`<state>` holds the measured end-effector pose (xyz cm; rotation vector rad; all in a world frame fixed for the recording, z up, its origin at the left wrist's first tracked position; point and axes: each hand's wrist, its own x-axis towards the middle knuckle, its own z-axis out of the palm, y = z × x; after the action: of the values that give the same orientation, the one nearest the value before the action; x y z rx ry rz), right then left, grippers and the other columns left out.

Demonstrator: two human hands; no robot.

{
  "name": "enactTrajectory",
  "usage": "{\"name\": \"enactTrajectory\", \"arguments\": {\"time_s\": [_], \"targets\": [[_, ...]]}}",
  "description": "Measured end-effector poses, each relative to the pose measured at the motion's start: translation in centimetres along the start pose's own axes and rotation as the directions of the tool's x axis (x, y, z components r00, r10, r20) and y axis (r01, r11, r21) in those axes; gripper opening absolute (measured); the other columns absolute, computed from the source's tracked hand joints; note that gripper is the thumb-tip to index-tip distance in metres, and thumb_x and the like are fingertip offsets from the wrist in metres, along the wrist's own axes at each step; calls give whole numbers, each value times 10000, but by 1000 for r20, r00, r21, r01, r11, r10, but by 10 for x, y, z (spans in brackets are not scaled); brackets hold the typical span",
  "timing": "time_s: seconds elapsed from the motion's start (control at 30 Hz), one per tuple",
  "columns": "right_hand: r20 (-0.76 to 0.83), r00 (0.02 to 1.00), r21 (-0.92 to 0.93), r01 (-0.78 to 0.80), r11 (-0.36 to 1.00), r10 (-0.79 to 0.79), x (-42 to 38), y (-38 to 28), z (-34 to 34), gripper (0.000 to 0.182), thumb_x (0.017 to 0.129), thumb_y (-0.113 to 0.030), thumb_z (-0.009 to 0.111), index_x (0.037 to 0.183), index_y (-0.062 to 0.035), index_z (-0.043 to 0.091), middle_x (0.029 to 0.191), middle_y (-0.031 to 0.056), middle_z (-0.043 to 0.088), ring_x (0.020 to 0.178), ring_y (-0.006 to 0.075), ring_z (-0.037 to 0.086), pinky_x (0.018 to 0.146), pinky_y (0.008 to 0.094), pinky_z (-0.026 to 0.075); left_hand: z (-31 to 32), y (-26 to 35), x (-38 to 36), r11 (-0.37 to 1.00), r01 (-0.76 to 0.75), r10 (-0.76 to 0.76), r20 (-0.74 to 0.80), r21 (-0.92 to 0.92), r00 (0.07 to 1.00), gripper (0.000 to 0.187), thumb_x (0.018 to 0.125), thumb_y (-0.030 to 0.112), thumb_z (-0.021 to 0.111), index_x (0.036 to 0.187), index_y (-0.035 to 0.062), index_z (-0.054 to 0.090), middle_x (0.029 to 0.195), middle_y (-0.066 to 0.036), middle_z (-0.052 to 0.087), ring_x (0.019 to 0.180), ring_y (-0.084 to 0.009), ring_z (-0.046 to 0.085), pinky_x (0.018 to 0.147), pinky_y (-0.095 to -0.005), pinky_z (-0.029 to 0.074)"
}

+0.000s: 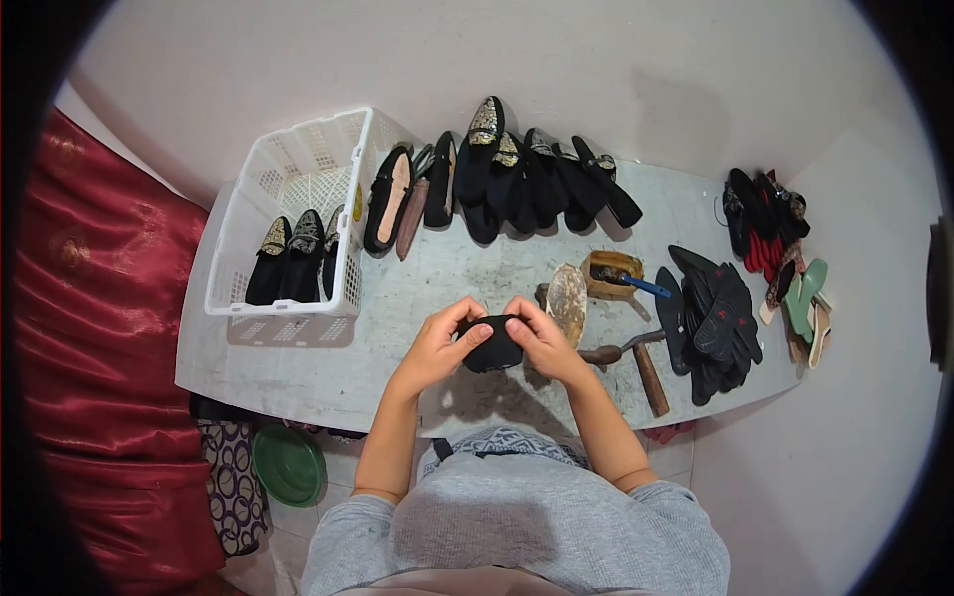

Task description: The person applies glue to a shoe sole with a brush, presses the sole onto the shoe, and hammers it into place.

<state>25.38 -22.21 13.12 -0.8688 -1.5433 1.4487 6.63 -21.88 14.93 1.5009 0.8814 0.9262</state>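
Note:
Both hands hold one black shoe piece above the front middle of the table, its rounded end toward my body. My left hand grips its left side, thumb on top and fingers curled at the far edge. On the right side, my right hand pinches it the same way. Just beyond my right hand stands a worn, pale shoe-shaped block. A hammer with a wooden handle lies to the right of that hand.
A white plastic basket with black shoes is at the left. Finished-looking black shoes line the back. A wooden box holds a blue-handled brush. Black soles are piled right, near green shoe pieces.

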Motion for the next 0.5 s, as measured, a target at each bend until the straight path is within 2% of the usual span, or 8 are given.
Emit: {"name": "enactTrajectory", "arguments": {"time_s": [0.03,0.07,0.13,0.2,0.23,0.3,0.37,0.5], "targets": [[-57,998,164,-16,986,25,-6,-4,-1,203,946,-244,477,848,-66,487,765,-37,463,723,46,413,634,200,359,4,-2,1,1000,1,-1,6,-3,1000,215,892,219,559,847,9,542,735,-7,531,685,-85,478,603,-237,379],[-103,992,196,-55,979,76,-13,-12,-5,205,951,-253,469,831,-86,471,759,-65,413,706,29,377,614,179,329,7,-3,3,996,53,-50,39,-68,998,216,901,235,551,847,26,552,738,24,517,682,-52,454,590,-211,359],[-133,970,337,-151,930,205,-20,-10,-19,218,945,-295,480,853,-99,504,752,-69,464,676,16,413,586,186,351,15,-7,12,986,106,-96,86,-131,992,218,911,250,544,847,42,562,740,55,503,679,-19,430,577,-185,338],[-123,928,426,-271,863,352,-28,-17,-35,237,934,-340,491,889,-112,536,741,-75,514,632,10,464,555,191,382,25,-10,28,898,327,-299,134,-296,945,230,924,260,523,872,45,586,764,52,541,686,-15,464,594,-178,370],[-181,909,429,-271,862,376,-28,-17,-41,267,929,-353,494,903,-95,558,785,-50,571,659,31,513,577,195,412,32,-11,38,898,328,-297,145,-294,944,230,924,260,523,872,45,586,764,52,541,686,-15,464,594,-178,370],[-244,900,452,-224,863,361,-24,-11,-55,300,930,-350,493,928,-66,588,839,-8,622,723,52,559,625,215,450,46,-14,61,794,376,-326,187,-478,927,253,930,271,511,904,38,606,788,29,588,702,-16,518,610,-181,420],[-332,846,488,-225,843,418,-15,-7,-72,334,927,-345,498,939,-28,602,847,32,643,726,78,589,641,238,475,53,-35,88,790,372,-301,220,-488,928,246,928,250,510,943,23,605,831,10,613,724,-35,555,627,-195,455],[-331,820,664,-149,733,466,7,23,-101,333,915,-302,529,934,24,593,792,64,643,620,119,612,533,257,508,58,-66,131,779,397,-318,240,-485,917,212,918,196,519,954,13,618,848,-19,642,708,-59,601,610,-207,496]]}}
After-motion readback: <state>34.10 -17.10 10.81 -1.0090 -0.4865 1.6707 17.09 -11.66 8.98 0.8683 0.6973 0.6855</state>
